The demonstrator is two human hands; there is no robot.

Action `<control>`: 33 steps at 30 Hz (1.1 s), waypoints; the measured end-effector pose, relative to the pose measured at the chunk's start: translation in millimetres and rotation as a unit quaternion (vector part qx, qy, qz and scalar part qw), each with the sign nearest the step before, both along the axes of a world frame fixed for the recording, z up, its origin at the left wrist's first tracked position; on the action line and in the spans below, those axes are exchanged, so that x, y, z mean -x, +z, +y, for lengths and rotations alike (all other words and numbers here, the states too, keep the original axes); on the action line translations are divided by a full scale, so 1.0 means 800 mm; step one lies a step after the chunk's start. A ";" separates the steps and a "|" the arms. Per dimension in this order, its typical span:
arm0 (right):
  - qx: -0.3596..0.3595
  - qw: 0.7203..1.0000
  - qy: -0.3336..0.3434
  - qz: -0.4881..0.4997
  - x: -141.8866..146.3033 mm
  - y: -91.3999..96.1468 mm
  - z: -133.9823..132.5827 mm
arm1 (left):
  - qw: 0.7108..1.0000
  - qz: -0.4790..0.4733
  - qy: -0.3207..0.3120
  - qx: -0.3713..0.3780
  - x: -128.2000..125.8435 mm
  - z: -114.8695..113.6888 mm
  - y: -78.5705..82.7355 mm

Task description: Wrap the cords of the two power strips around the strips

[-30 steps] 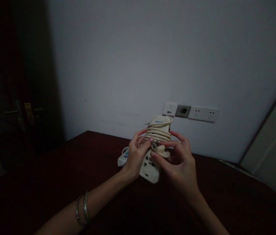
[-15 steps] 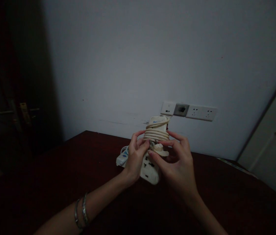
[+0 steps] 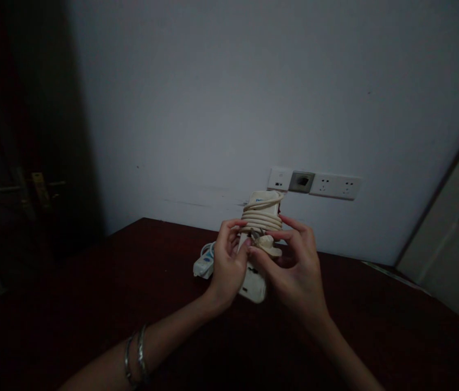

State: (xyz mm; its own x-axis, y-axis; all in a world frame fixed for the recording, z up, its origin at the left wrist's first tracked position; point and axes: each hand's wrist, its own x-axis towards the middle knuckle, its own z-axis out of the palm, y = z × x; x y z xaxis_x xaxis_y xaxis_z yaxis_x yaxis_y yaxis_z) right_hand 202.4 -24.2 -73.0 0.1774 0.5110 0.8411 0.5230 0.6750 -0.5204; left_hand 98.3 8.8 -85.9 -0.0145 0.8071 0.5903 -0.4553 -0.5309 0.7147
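My left hand (image 3: 228, 269) grips the white power strip (image 3: 253, 288) along its left side, thumb across the front. My right hand (image 3: 300, 269) pinches the plug (image 3: 267, 246) between thumb and fingers, prongs right by the wound cord (image 3: 262, 220). The cord circles the strip's upper half; the strip is tilted up before me, and I can't tell whether its lower end touches the table (image 3: 111, 293). I judge this step to be positioning the plug beside the loops; the next move seems to call for a steady left hold and fine right-finger control. Further left sits a white block (image 3: 203, 266); beyond, sockets (image 3: 335, 187) line the wall (image 3: 213, 108).
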 end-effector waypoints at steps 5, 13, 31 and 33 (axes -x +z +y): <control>-0.017 0.999 -0.013 -0.040 -0.003 -0.001 0.001 | 1.000 0.001 -0.011 -0.022 0.004 -0.003 -0.004; -0.021 0.997 0.043 -0.055 -0.018 0.012 0.000 | 0.988 0.016 -0.097 -0.121 0.016 0.003 -0.006; 0.032 0.984 -0.014 -0.176 -0.037 0.006 0.005 | 0.962 0.183 -0.182 -0.082 0.042 0.022 0.023; 0.035 0.982 -0.021 -0.185 -0.035 0.005 0.004 | 0.960 0.196 -0.181 -0.082 0.046 0.025 0.026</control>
